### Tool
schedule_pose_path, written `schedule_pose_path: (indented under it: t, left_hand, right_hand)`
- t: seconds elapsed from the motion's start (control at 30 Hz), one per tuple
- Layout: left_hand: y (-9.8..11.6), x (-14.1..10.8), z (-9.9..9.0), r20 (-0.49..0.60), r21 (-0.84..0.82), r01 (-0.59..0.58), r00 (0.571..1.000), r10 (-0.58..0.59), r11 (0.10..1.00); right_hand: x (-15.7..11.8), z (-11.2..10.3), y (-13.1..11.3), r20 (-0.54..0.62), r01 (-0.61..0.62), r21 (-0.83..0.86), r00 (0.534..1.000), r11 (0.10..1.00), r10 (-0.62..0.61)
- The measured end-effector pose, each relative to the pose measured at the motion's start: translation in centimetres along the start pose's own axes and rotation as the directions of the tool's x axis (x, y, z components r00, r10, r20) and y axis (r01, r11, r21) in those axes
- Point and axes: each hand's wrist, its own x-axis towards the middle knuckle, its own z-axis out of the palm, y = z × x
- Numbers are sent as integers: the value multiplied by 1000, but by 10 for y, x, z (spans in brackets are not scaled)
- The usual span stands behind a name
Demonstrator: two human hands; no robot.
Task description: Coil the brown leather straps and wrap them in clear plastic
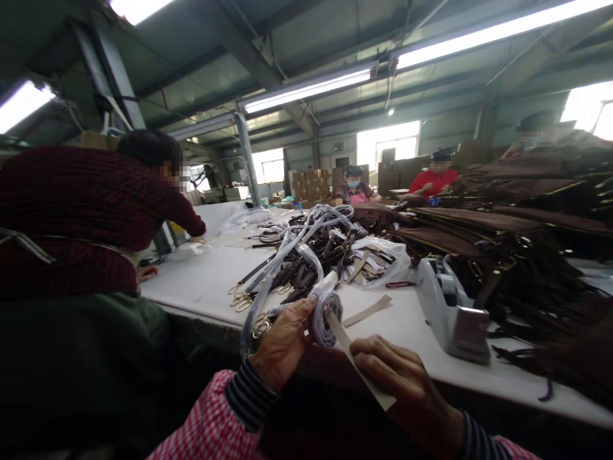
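My left hand (286, 342) is closed around a coiled strap wrapped in clear plastic (326, 318), just over the table's front edge. From the coil, a long plastic-covered length runs back across the heap of straps. My right hand (400, 374) pinches a flat beige strip (357, 364). One end of that strip lies against the side of the coil, and the other sticks out below my fingers. A second beige strip (368, 311) rests on the table behind the coil. Dark straps with gold metal clips (242, 299) lie piled beyond my left hand.
A grey tape dispenser (453, 313) stands on the white table (191, 281) to the right. Behind it rise stacks of brown bags with gold zips (460, 227). An open plastic bag of beige strips (378, 259) sits mid-table. One person leans over the table at left; others are farther back.
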Motion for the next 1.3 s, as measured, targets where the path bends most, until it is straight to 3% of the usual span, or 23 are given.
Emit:
schedule_pose_path:
  t: [0.17,0.4,0.6,0.77,0.93,1.07,1.13,1.2,1.3]
  left_hand:
    - [-5,-5,3,30,83,12,999,-15,997]
    - [-1,-1,-1,-30,99,-19,999,22,995]
    - [-3,-6,-2,5,124,40,999,-41,991]
    - [-1,-2,-6,-11,102,25,1000,-24,994]
    - [-1,-7,-6,27,155,14,999,-18,988]
    - [-4,-9,-6,35,273,3,999,-13,962]
    - [-7,-2,-6,25,401,-65,998,60,914]
    - [-13,8,-6,50,586,-218,971,234,781]
    - [-30,28,-8,210,835,-398,869,448,380]
  right_hand:
    - [4,5,5,5,37,70,999,997,-38]
    - [11,4,7,-59,161,76,986,984,-157]
    - [8,9,18,-81,85,66,993,994,-80]
    - [13,8,15,-17,160,80,987,984,-160]
    - [20,10,19,-31,29,111,999,993,-26]
    - [24,14,18,-66,6,118,998,993,2]
    - [24,17,20,-77,1,81,997,997,5]
    - [19,22,28,-80,-19,-30,997,999,17]
    - [7,33,45,-100,-87,-205,993,975,68]
